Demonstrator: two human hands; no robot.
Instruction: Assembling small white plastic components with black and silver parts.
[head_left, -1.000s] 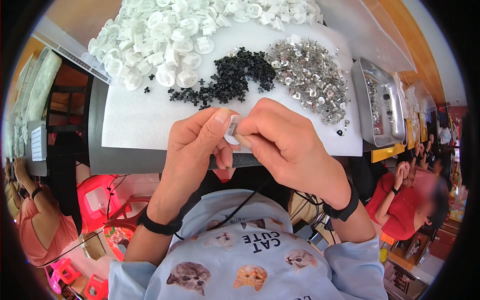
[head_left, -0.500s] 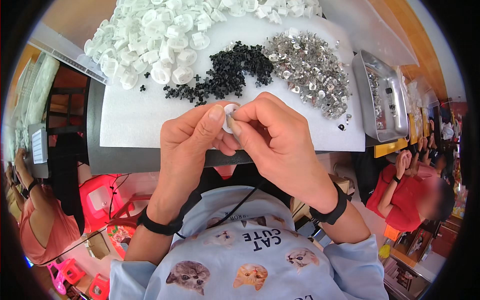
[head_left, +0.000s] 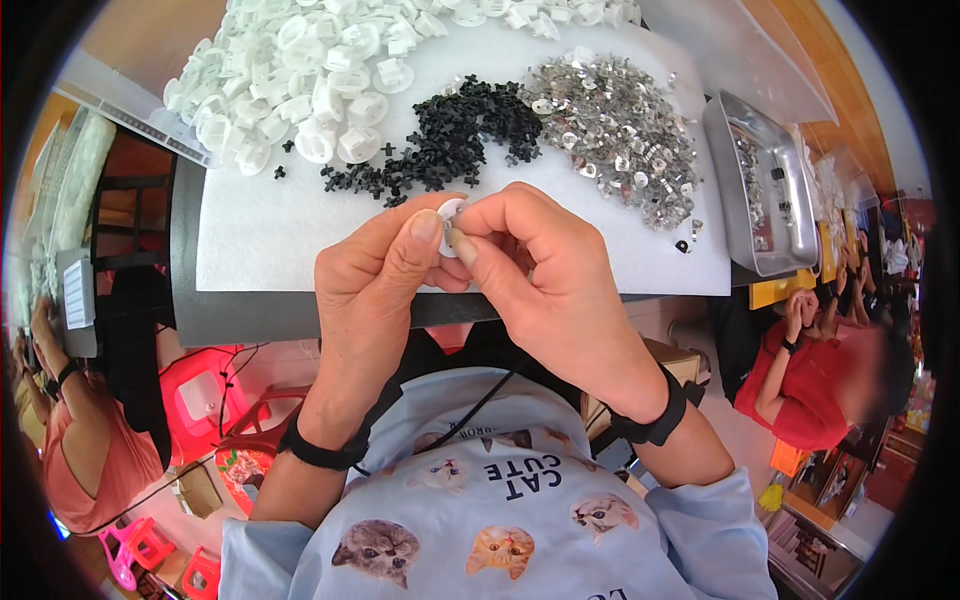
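Over the near edge of the white foam sheet, both hands meet at a small round white plastic piece (head_left: 451,212), tilted so its disc shows nearly edge-on. My left hand (head_left: 372,275) pinches the disc between thumb and fingers. My right hand (head_left: 560,275) is closed, its thumb and forefinger pinched together against the face of the disc; any small part between those fingertips is hidden. Beyond the hands lie a heap of black cross-shaped parts (head_left: 455,135), a pile of small shiny metal clips (head_left: 630,140) and a large heap of white plastic pieces (head_left: 300,85).
The foam sheet (head_left: 260,245) covers a dark table (head_left: 235,318). A metal tray (head_left: 770,255) with a few small parts stands at the right. A few loose parts (head_left: 682,246) lie near the clips. Co-workers sit at the left and at the right, one in a red shirt (head_left: 800,400).
Both hands have shifted slightly left together with the white piece, which is tilted a little more. The right fingertips stay against it.
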